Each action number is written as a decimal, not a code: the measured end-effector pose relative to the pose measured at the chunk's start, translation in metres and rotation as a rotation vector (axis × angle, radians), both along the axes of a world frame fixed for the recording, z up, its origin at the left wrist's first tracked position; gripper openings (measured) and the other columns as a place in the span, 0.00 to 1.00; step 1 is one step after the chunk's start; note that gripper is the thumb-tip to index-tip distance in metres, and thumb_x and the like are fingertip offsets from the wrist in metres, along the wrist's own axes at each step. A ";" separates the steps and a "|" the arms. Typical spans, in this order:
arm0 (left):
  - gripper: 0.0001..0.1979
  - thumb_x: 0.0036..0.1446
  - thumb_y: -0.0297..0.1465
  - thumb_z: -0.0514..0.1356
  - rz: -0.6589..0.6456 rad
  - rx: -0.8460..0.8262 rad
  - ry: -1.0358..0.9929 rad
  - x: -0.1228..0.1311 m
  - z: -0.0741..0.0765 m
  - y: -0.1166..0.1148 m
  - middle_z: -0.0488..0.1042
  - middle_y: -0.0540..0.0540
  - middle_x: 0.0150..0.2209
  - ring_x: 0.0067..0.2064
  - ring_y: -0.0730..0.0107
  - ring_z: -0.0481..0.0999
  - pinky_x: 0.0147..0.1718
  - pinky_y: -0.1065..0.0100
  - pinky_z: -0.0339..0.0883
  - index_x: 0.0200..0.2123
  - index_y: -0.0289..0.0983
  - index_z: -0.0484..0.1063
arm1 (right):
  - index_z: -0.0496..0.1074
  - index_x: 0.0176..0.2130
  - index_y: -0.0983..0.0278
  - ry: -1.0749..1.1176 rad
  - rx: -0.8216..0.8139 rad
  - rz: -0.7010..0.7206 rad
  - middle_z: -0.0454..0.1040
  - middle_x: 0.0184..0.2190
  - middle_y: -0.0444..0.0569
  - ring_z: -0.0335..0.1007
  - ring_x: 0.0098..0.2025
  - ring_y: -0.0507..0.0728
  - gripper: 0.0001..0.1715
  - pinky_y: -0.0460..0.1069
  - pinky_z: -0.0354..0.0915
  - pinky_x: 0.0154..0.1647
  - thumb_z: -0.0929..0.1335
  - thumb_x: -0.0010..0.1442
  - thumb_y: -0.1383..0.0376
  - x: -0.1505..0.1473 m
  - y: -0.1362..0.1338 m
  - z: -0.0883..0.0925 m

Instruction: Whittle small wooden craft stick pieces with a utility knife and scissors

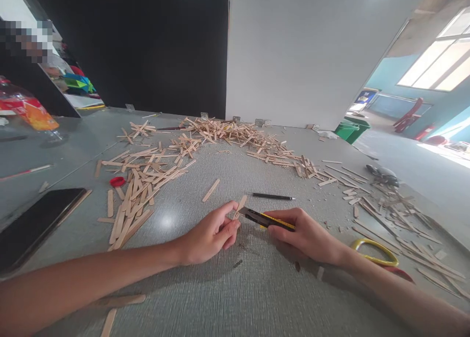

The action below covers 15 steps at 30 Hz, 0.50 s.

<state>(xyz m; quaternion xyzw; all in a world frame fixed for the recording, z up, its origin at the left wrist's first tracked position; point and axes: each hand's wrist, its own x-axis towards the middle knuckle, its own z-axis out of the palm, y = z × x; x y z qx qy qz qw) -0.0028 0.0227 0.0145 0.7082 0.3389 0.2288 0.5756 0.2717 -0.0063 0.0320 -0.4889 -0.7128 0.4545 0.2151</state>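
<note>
My left hand [215, 233] pinches a wooden craft stick [241, 203] between thumb and fingers, its upper end sticking out above them. In my right hand [303, 234] is a black and yellow utility knife [270, 220], gripped by its handle. The knife's blade points left and meets the craft stick, or comes very close to it, near my left fingertips. Just beyond the hands a black pen [273, 196] lies on the grey table [205, 293]. A loose craft stick [211, 190] rests to the left of the pen.
Craft sticks [135, 200] are heaped in an arc from left to far middle, beside a red cap [117, 181]. A phone [40, 224] and bottle [29, 107] are at left. Yellow-handled scissors [374, 251] and split sticks [433, 258] lie at right. Upright panels [301, 53] stand behind.
</note>
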 end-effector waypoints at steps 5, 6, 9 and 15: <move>0.28 0.76 0.44 0.54 0.019 -0.018 -0.009 0.000 -0.001 0.001 0.65 0.60 0.23 0.25 0.71 0.59 0.27 0.67 0.55 0.68 0.32 0.57 | 0.84 0.58 0.65 -0.031 0.187 -0.122 0.81 0.35 0.49 0.67 0.32 0.56 0.25 0.51 0.69 0.35 0.71 0.67 0.57 0.001 0.001 -0.016; 0.29 0.76 0.44 0.54 0.020 -0.022 -0.012 0.000 -0.001 0.001 0.65 0.60 0.23 0.25 0.71 0.59 0.27 0.66 0.55 0.69 0.31 0.57 | 0.84 0.58 0.66 -0.033 0.201 -0.123 0.79 0.31 0.47 0.63 0.29 0.54 0.26 0.51 0.67 0.34 0.71 0.67 0.57 0.001 0.000 -0.018; 0.33 0.76 0.44 0.55 0.029 -0.032 -0.027 -0.001 -0.002 0.002 0.66 0.59 0.22 0.25 0.71 0.60 0.27 0.67 0.55 0.72 0.28 0.56 | 0.84 0.59 0.67 -0.006 0.187 -0.123 0.73 0.27 0.44 0.55 0.26 0.52 0.27 0.49 0.63 0.28 0.71 0.67 0.55 0.001 -0.001 -0.019; 0.37 0.76 0.45 0.56 0.030 -0.076 -0.075 -0.002 -0.004 0.004 0.68 0.59 0.23 0.23 0.72 0.60 0.24 0.69 0.54 0.75 0.28 0.51 | 0.74 0.67 0.66 0.148 -0.135 0.002 0.63 0.18 0.35 0.51 0.15 0.49 0.34 0.44 0.54 0.14 0.66 0.75 0.48 -0.003 -0.001 -0.010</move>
